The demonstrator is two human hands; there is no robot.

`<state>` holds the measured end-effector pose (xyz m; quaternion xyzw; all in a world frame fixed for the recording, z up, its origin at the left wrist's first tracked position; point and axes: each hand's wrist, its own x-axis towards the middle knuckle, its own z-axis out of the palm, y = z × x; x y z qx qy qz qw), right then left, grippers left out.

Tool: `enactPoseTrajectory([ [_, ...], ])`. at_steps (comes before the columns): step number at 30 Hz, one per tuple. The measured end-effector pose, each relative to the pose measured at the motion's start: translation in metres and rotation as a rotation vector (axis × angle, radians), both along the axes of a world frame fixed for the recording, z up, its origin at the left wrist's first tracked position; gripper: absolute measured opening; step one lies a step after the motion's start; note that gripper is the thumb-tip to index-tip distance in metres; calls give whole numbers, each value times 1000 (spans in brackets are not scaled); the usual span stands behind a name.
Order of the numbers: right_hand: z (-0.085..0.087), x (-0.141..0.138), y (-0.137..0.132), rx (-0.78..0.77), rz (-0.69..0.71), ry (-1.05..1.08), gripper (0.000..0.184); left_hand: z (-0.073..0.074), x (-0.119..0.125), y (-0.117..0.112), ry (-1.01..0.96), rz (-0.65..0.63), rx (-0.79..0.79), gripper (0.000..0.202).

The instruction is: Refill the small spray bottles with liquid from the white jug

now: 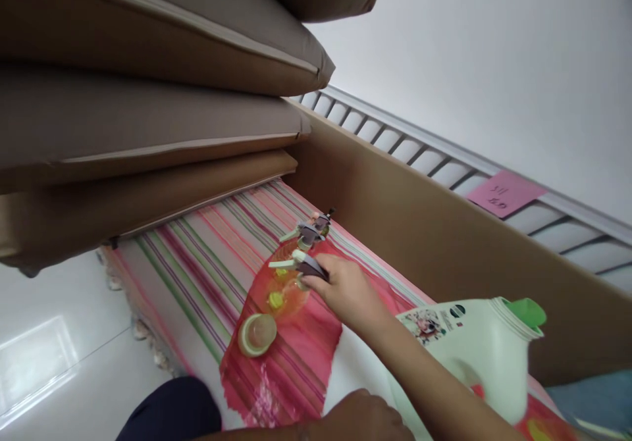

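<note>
My right hand (343, 289) reaches in from the lower right, its fingers closed around the grey-and-white trigger head (309, 264) of a spray bottle. A second spray head (313, 230) lies just beyond it. Under both spreads a translucent red plastic sheet or bag (296, 368), with yellow pieces (276, 299) showing. A round pale cap or tub (257, 334) sits near its left edge. My left hand (365, 421) is at the bottom edge, fingers curled; what they hold, if anything, is hidden. A pale green jug (469, 336) with a green spout lies beside my right forearm.
Thick brown cushions (162, 112) are stacked at the left, overhanging the striped cloth (197, 289). A brown board (375, 191) runs along the right, with a slatted rail behind it bearing a pink note (506, 193). A dark knee (172, 411) shows at the bottom, above white floor tiles (59, 342).
</note>
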<state>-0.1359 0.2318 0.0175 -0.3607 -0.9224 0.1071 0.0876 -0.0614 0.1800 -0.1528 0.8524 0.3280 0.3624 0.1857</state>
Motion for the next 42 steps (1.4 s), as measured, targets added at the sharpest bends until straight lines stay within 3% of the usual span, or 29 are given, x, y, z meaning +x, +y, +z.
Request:
enactPoseTrajectory([
  [3, 20, 40, -9, 33, -141, -21, 19, 14, -8, -9, 104, -49, 101, 14],
  [7, 38, 105, -21, 24, -422, -16, 23, 33, -16, -30, -90, -95, 200, 19],
  [11, 33, 160, -39, -41, -678, 105, 27, 52, -28, -45, -300, 113, 177, 28],
  [14, 15, 182, -53, -74, -786, 180, 28, 60, -35, -45, -444, 294, 40, 14],
  [15, 9, 184, -58, -87, -798, 190, 27, 60, -35, -44, -462, 327, -7, 11],
  [18, -9, 181, -67, -136, -793, 236, 25, 55, -33, -40, -388, 325, -104, 54],
  [20, -17, 175, -71, -156, -769, 272, 27, 50, -30, -37, -304, 300, -158, 68],
  [24, -30, 172, -72, -224, -705, 406, 27, 44, -29, -31, -257, 318, -296, 48],
  [28, -55, 173, -75, -329, -739, 795, 47, 42, -30, -28, -276, 332, -308, 46],
  [33, -88, 165, -78, -270, -836, 909, 32, 39, -25, -30, -247, 326, -254, 39],
  [37, -92, 171, -75, -315, -797, 946, 37, 38, -23, -28, -266, 321, -260, 38],
  [42, -93, 188, -72, -592, -596, 990, 37, 33, -22, -23, -327, 261, -240, 50],
])
